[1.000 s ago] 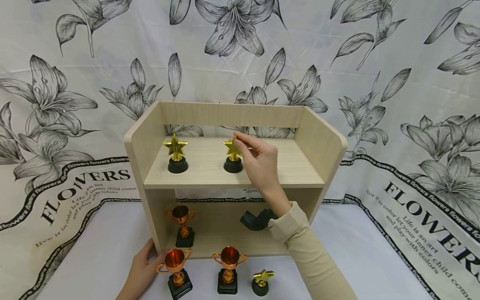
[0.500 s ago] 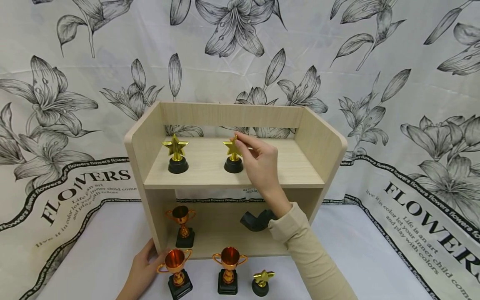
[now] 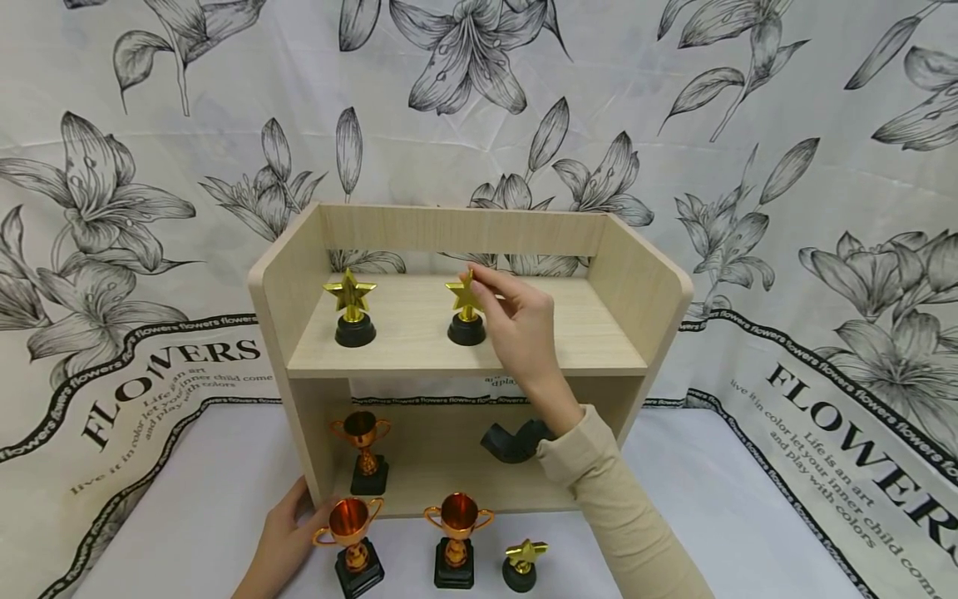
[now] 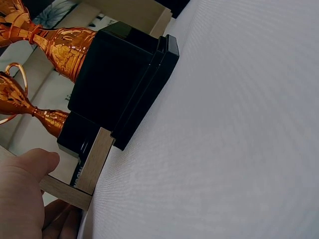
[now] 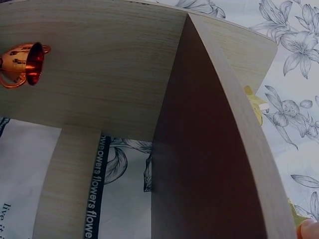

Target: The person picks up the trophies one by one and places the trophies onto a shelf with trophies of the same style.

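My right hand pinches the upper right of a gold star trophy, whose round black base stands upright on the upper board of a pale wooden shelf. At the right wrist view's lower right edge, a fingertip shows against gold. To the left on that board stands a matching star trophy. My left hand grips the shelf's lower left side panel; in the left wrist view the thumb lies on one face, with fingers on the other side.
A copper cup trophy stands on the lower board. In front of the shelf are two more cup trophies, one tilted, one upright, and a small star trophy. A black angular thing shows beside the right cuff. Floral cloth hangs behind.
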A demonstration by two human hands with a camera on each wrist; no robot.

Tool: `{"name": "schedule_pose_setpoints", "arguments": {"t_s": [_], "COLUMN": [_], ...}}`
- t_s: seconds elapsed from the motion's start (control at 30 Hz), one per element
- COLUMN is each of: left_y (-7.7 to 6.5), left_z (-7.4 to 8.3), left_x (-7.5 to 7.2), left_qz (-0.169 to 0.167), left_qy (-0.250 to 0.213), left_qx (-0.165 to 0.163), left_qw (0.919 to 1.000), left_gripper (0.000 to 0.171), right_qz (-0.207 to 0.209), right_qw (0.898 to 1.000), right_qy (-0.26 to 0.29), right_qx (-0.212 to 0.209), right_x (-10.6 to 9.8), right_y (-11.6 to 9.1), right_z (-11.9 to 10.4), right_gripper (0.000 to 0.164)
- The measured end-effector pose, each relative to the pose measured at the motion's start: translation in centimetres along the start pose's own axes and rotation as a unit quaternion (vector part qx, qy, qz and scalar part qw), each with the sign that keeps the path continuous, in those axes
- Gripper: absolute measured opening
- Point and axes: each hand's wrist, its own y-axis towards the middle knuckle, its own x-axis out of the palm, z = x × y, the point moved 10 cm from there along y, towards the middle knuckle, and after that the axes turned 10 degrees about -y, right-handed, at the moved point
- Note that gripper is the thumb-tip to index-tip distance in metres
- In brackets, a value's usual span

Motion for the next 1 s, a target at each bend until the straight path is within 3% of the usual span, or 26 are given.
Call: {"name": "schedule_pose_setpoints", "arguments": {"t_s": [0.3,0.6,1.0], "left_y": [-0.1,-0.1,-0.1], "left_z": [0.1,-0.1,0.0], "left_x": [0.0,0.0,0.1], "left_qz": [0.0,-0.002,-0.001], "left_qy": [0.002,0.007,0.008], "left_qx": [0.001,-0.006,-0.003], "left_qw": [1.0,1.0,1.0], "left_gripper": [0.066,0.068,0.066], "right_qz": [-0.021,-0.09,-0.114], "right_qw": [1.0,0.996,0.993], "right_qy": [0.016,0.001,-0.026], "right_qx": [0.011,0.023,0.02], "right_x": [0.2,0.9,0.3], "right_y": [-0.1,-0.7,-1.5], "right_z": [0.2,-0.3,-1.2], "right_gripper": [0.031,0.044,0.056]}}
